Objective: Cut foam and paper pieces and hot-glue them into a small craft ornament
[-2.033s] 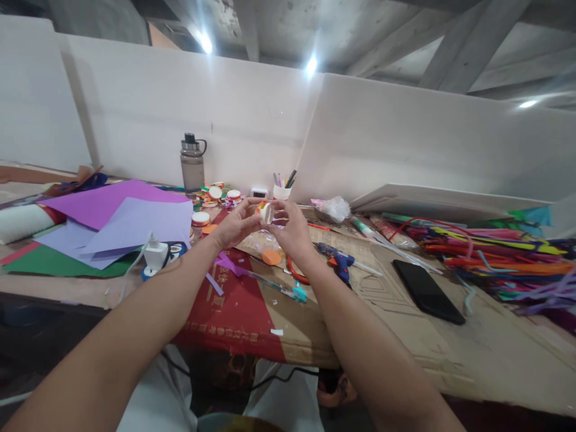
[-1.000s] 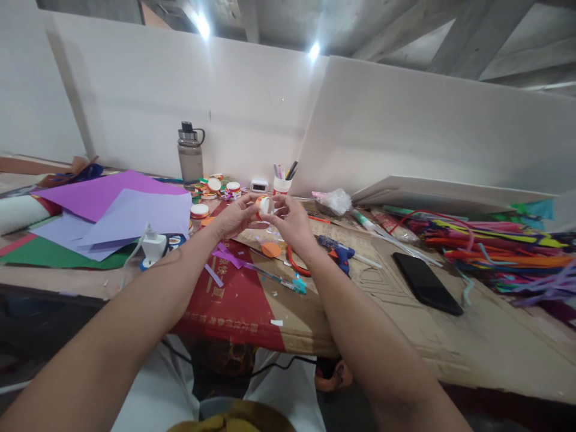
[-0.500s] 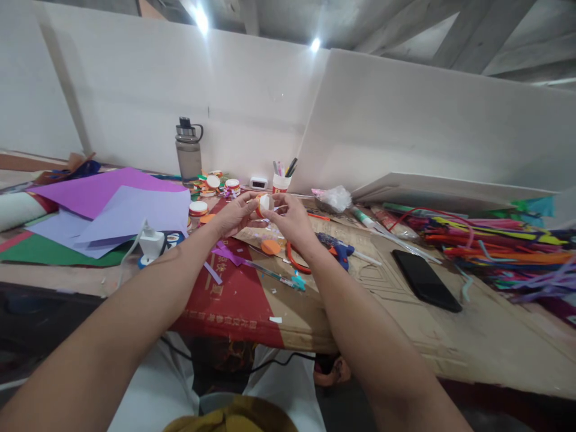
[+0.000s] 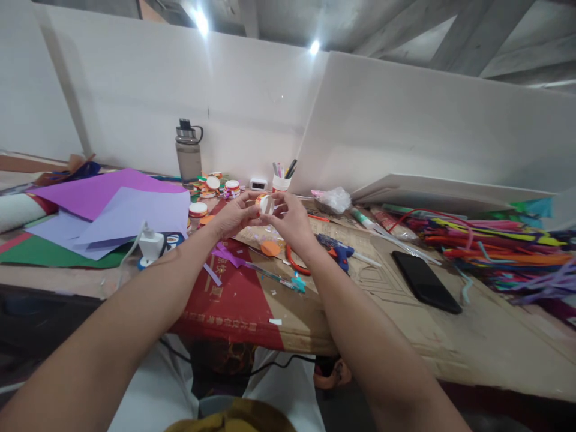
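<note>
Both my hands are raised over the middle of the cardboard-covered table point(image 4: 405, 336), fingertips meeting on a small white round cap with an orange rim point(image 4: 266, 204). My left hand point(image 4: 234, 217) grips it from the left and my right hand point(image 4: 291, 221) pinches it from the right. Below them lie an orange paper disc point(image 4: 270, 248), purple paper strips point(image 4: 227, 256) and a teal pen point(image 4: 281, 279). Several similar rimmed caps point(image 4: 213, 186) are piled behind my hands.
Purple, lilac and green paper sheets point(image 4: 117, 210) and a white charger point(image 4: 150, 245) lie at the left. A water bottle point(image 4: 188, 153) and pen cup point(image 4: 281, 179) stand by the wall. A blue glue gun point(image 4: 338, 251), black phone point(image 4: 425, 281) and heap of coloured pipe cleaners point(image 4: 495, 246) lie right.
My hands have stayed together on the cap, turning it slightly between the fingers. The view has shifted a little downward and closer; nothing on the table has moved.
</note>
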The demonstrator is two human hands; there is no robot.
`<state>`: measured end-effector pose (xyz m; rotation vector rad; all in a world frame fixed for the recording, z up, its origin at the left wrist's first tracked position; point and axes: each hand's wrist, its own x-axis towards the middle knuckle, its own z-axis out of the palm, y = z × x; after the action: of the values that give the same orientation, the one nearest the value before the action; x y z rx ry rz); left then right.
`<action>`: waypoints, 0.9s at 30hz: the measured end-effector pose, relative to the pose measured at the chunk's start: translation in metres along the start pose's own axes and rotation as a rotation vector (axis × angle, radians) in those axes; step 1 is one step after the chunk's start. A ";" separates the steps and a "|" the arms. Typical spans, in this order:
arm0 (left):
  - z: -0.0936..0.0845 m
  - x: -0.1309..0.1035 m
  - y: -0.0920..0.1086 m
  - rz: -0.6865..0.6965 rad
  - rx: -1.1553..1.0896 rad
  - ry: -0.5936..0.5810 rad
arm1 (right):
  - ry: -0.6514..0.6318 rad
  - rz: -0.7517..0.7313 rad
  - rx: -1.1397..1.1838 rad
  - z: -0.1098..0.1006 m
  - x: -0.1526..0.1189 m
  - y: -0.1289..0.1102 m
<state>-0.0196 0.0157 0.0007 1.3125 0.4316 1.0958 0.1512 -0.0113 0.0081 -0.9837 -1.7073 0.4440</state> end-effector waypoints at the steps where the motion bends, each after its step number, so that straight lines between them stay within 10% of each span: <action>1: 0.000 0.000 0.000 0.016 0.001 0.001 | 0.005 -0.010 0.004 0.000 -0.001 -0.001; 16: -0.003 -0.001 0.000 0.064 -0.047 0.014 | 0.035 -0.189 0.039 -0.001 -0.003 -0.010; 27: 0.011 0.001 0.000 -0.066 -0.215 0.153 | 0.083 0.118 0.389 -0.004 0.006 -0.007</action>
<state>-0.0106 0.0109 0.0041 1.0236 0.4539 1.1584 0.1519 -0.0111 0.0181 -0.8058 -1.4225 0.7699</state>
